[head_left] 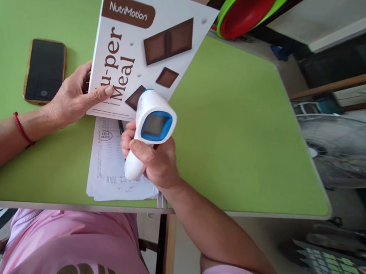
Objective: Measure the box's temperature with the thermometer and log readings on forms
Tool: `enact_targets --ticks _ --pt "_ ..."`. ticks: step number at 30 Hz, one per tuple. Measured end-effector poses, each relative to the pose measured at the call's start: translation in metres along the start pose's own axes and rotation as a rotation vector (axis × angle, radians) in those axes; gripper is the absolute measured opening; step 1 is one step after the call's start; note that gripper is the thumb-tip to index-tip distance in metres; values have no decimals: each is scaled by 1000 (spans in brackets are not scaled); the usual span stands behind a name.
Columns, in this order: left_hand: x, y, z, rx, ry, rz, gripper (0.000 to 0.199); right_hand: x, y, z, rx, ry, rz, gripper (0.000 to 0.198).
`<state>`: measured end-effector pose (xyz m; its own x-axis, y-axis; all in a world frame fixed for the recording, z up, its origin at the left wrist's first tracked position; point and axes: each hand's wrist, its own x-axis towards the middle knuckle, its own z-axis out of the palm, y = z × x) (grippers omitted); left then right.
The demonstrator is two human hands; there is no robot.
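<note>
My left hand (76, 93) grips the lower left edge of a white NutriMotion meal box (164, 20), thumb on its front and fingers behind. Brown chocolate pieces are printed on the box, which stands tilted over the table. In my right hand (156, 158) is a white infrared thermometer (136, 162) with a blue-rimmed screen (156, 126), held by its handle. Its screen faces me and looks dark grey. The thermometer's head overlaps the box's lower right corner in view; I cannot tell whether they touch. Handwritten papers (108, 180) lie below, partly hidden by the box and my right hand.
A phone in a brown case (45, 72) lies left of my left hand on the green table (240, 133). Red and green plastic basins (250, 9) stand beyond the far edge. A fan (353, 153) is off the table's right side.
</note>
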<state>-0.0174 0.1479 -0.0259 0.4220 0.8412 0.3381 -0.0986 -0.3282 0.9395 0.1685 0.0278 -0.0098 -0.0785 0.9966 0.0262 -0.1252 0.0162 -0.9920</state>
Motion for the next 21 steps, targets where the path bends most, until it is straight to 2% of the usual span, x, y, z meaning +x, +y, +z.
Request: enact_targets --ticks 6,16,21 --pt "0 -2 -1 17 5 5 57 -1 -4 -4 -45 187 -96 33" --pt "1 11 -5 67 -31 4 49 0 -10 -12 -129 272 -129 38" --pt "3 10 -4 -35 -35 48 44 0 -8 -13 -125 264 -182 36"
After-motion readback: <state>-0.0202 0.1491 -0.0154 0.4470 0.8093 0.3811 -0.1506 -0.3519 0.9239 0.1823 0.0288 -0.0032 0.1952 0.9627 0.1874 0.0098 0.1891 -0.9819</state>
